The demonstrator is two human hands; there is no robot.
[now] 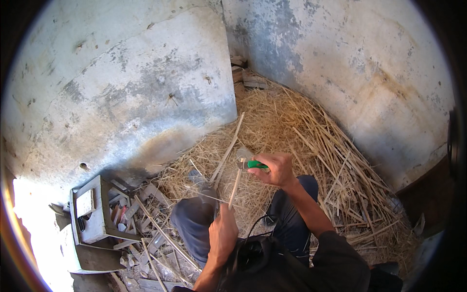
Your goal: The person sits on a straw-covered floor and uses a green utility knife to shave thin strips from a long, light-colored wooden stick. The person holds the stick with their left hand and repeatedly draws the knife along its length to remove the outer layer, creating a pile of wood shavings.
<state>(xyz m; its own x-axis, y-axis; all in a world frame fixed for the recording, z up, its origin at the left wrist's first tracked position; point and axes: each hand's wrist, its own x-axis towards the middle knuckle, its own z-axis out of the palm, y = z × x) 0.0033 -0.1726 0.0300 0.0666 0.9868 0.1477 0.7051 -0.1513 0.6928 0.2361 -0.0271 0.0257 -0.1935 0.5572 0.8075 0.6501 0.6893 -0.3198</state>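
My left hand (223,230) is closed around the lower end of a thin pale stick (235,187), which slants up and away from it. My right hand (276,168) grips a green-handled cutting tool (257,165). The tool's greyish blade end meets the stick's upper end; its exact shape is blurred. Both hands are above the straw between my bent knees. A long flat strip (228,151) lies on the straw just beyond the stick.
Loose straw (272,114) covers the floor ahead, with a heap of long split sticks (335,170) along the right wall. On the left, an old wooden box frame (99,214) stands beside scattered rubble and scraps (158,238). Stained walls (146,73) rise beyond.
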